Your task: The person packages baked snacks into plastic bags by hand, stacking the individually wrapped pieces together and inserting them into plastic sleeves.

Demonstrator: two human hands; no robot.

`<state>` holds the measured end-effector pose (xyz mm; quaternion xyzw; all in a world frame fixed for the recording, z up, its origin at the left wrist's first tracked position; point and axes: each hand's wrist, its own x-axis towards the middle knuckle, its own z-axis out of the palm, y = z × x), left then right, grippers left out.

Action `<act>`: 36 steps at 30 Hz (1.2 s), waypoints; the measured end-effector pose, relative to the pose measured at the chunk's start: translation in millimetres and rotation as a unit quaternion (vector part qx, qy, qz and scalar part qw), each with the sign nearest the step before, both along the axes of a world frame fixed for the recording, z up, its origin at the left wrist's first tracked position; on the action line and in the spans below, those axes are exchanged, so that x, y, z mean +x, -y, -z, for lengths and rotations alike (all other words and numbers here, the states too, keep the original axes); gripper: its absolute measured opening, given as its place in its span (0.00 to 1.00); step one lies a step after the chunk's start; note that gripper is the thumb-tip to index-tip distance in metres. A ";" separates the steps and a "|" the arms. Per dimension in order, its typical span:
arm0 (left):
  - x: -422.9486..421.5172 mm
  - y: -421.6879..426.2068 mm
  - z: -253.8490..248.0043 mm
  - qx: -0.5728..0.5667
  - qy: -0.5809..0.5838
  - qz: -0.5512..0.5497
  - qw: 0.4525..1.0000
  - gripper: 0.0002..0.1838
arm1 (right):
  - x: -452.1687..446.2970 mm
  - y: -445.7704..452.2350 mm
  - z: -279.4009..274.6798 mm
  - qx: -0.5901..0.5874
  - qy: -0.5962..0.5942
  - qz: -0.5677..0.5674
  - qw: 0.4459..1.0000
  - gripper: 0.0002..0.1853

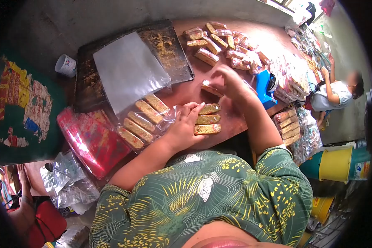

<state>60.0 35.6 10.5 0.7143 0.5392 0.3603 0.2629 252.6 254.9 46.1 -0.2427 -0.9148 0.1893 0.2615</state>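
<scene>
Your left hand (182, 126) has its grip around the ends of three bars (207, 119), side by side near the near edge of the tabletop (235, 126); your right hand (234, 84) is above the tabletop, beside a lone bar (212, 88), its fingers blurred, so you cannot tell whether that grip holds anything. The tabletop is a worn reddish brown; its far edge runs along a grey wall (111, 18); a scorched black tray (171, 45) covers the far left corner, with a sheaf of clear bags (128, 70) lying across it; four bagged bars (146, 111) sit toward the left edge, by red packaging (93, 138). A loose heap of bars (213, 45) spreads along the far edge; a blue dispenser (264, 89) stands toward the right edge, near wrapped packs (293, 78). Beyond the tabletop, a co-worker (326, 97) is at the right, above a yellow bucket (335, 164); at the left, torn posters (18, 99) cling to a green surface (25, 153).
</scene>
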 end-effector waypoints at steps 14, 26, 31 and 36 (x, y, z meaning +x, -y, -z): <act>0.3 0.1 -8.0 -0.032 -0.024 0.005 0.999 0.55 | -14.4 1.7 -15.5 -0.080 0.292 0.062 0.951 0.12; -0.3 0.6 3.1 0.019 -0.007 0.005 1.000 0.59 | -69.9 -67.5 -9.8 -0.023 0.080 0.163 0.983 0.28; -1.1 -0.7 6.8 0.028 -0.022 0.014 0.999 0.61 | -18.9 -16.5 -14.5 -0.124 0.173 0.186 0.959 0.31; -3.5 1.0 -0.3 -0.034 -0.030 0.035 0.998 0.70 | 18.8 66.6 -20.2 -0.090 0.266 0.112 0.953 0.23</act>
